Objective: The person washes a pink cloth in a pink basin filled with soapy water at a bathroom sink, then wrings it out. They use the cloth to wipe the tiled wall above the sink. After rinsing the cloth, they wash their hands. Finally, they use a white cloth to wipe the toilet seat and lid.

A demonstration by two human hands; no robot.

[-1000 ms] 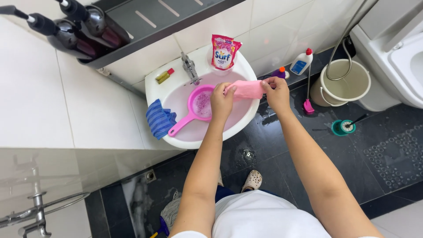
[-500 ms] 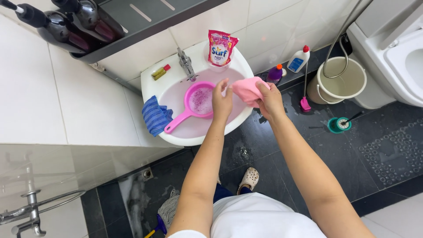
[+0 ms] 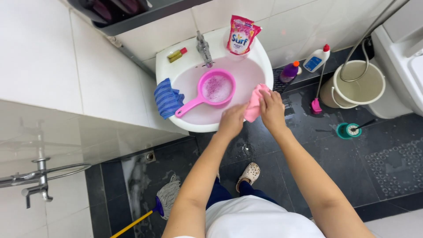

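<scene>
Hands meet at the front rim of the white washbasin [image 3: 169, 66]. The right hand [image 3: 272, 108] and the left hand [image 3: 232, 121] are both closed on a pink cloth [image 3: 254, 105], gathering it over the rim so that drips fall into the bowl. A pink dipper [image 3: 216, 88] sits mid-bowl, handle toward the left rim, where a blue cloth [image 3: 168, 98] hangs. A detergent pouch [image 3: 242, 35] stands on the back rim beside the tap [image 3: 203, 46].
</scene>
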